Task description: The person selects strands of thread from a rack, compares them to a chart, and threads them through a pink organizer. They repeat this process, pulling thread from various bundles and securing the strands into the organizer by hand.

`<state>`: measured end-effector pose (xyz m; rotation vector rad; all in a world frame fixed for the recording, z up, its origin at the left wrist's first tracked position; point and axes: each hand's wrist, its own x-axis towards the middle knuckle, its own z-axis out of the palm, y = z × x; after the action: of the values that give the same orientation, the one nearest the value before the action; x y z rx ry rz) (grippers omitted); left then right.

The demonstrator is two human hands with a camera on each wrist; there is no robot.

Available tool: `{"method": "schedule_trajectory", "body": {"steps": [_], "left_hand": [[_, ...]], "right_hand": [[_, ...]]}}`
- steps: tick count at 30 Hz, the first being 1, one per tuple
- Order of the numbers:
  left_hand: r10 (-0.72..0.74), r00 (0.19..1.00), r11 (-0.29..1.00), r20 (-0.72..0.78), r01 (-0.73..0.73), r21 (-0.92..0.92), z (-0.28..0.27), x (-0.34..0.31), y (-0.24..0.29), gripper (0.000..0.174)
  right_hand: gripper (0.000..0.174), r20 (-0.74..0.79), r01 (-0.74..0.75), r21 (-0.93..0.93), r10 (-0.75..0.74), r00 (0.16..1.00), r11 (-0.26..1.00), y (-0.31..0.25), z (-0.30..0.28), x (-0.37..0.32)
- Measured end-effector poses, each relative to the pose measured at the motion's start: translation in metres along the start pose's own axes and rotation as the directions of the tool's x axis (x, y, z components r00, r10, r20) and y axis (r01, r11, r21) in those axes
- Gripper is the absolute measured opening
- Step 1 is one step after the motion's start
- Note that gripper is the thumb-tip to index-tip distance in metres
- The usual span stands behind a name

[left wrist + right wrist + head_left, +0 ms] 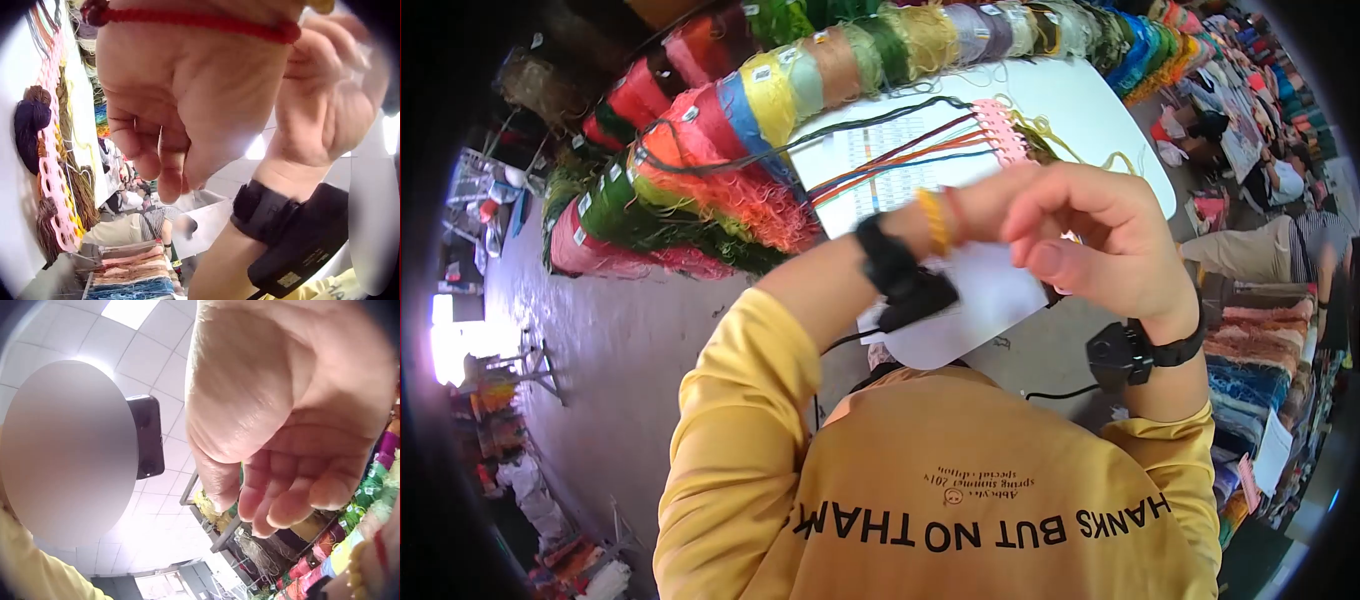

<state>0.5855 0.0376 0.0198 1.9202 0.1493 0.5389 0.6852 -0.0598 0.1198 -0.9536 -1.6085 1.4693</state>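
Observation:
In the head view my left hand [992,200] reaches across above the white board [1105,112], partly hidden behind my right hand [1125,225]. Both hands have loosely bent fingers and hold nothing visible. In the left wrist view my left hand [194,94] hangs fingers down, with my right hand [322,106] raised beside it. The right wrist view shows my right hand [281,394] with relaxed, bent fingers. A pink perforated strip [1000,130] lies on the board, with coloured threads [900,160] running left from it. Dark bundled thread [31,128] lies by the strip.
Rows of coloured yarn skeins [775,100] line the board's far and left sides. At the right are folded yarn stacks [1250,360] and a person in a striped top [1305,245]. A printed sheet [885,135] lies under the threads.

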Motion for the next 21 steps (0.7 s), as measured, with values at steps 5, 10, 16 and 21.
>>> {"method": "schedule_trajectory", "body": {"steps": [5,10,16,21], "left_hand": [[-0.41,0.718,0.897,-0.563,0.429,-0.106,-0.076,-0.053,-0.015,0.017],[-0.192,0.905,0.877,-0.38,0.332,0.348,-0.009,-0.024,-0.019,0.02],[-0.201,0.956,0.656,-0.214,0.294,0.695,0.057,0.047,-0.043,0.062],[-0.309,0.873,0.424,-0.378,0.482,0.766,0.072,0.07,-0.048,0.072]], "right_hand": [[0.021,-0.124,-0.284,-0.085,0.272,0.954,0.955,0.027,-0.077,-0.076],[0.015,-0.478,-0.436,-0.204,0.3,0.826,0.876,0.05,-0.208,-0.115],[0.013,-0.588,-0.254,-0.271,0.049,0.807,0.928,0.061,-0.35,-0.068],[0.015,-0.503,-0.089,-0.434,-0.159,0.849,0.896,0.082,-0.436,0.001]]}}
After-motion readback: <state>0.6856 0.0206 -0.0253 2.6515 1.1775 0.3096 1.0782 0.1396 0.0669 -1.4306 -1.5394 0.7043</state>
